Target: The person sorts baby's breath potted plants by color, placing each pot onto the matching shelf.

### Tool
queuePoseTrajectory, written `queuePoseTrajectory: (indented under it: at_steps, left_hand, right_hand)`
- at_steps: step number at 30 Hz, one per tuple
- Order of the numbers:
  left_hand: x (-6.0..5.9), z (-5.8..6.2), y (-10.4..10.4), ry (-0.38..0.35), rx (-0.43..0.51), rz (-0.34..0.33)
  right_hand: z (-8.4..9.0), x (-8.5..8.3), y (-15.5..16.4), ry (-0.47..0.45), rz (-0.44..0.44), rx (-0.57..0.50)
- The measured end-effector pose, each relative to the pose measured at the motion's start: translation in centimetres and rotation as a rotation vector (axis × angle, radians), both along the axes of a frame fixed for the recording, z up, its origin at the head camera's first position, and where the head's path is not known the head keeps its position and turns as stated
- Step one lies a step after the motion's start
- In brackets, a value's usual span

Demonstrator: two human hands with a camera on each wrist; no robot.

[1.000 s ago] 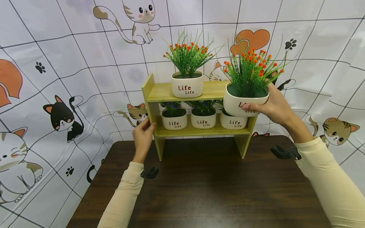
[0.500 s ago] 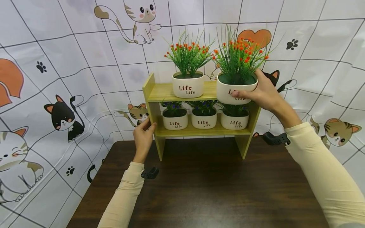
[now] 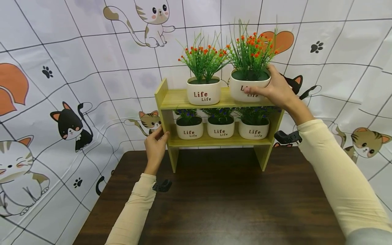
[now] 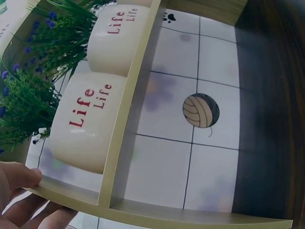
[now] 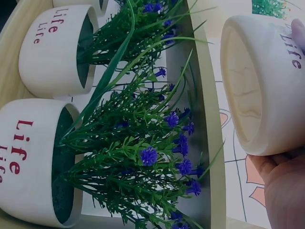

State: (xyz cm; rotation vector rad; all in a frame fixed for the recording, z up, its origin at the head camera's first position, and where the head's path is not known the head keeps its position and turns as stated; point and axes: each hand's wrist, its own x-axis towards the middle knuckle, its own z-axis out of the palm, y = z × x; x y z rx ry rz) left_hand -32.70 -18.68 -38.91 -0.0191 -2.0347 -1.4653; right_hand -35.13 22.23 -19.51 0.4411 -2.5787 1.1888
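Fingers [image 3: 255, 90] of the right hand [image 3: 277, 90] are curled round the front of the white pot with orange flowers [image 3: 249, 89], thumb side at the rim, so it grips the pot. In the right wrist view the pot's pale base [image 5: 244, 90] shows apart from the top board [image 5: 209, 119] of the wooden shelf [image 3: 171, 100]; whether it rests on the board or hangs just above, I cannot tell from the head view. Pot sits over the right end of the top tier, just beside a second orange-flower pot [image 3: 203, 93] (leaves of the two touch).

Left hand [image 3: 155, 148] is at the shelf's left side panel, at lower-tier height. Thumb [image 4: 19, 176] lies on the panel's front edge, fingers [image 4: 45, 217] go round the outer face: it holds the panel.

Lower tier carries three white pots with purple flowers: left [image 3: 189, 129], middle [image 3: 220, 128], right [image 3: 254, 129], side by side, upright, all printed "Life". Shelf stands on the dark wood surface [image 3: 220, 204], against a cat-print backdrop [image 3: 76, 68]. Cream sleeves on both arms, a black wrist mount on each.
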Motion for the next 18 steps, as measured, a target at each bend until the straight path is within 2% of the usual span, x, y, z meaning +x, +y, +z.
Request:
queuePoseTrajectory:
  at_steps: [4, 9, 18]
  left_hand:
    - [0.0, 0.0, 0.1, 0.001, -0.003, -0.002]
    - [0.1, 0.1, 0.0, -0.001, -0.009, -0.006]
    - [0.2, 0.2, 0.0, -0.004, -0.011, -0.012]
  right_hand:
    - [0.1, -0.7, 0.0, -0.019, 0.0, -0.005]
    - [0.0, -1.5, -0.4, -0.037, 0.045, -0.046]
    - [-0.3, -2.6, -0.8, -0.053, 0.044, 0.013]
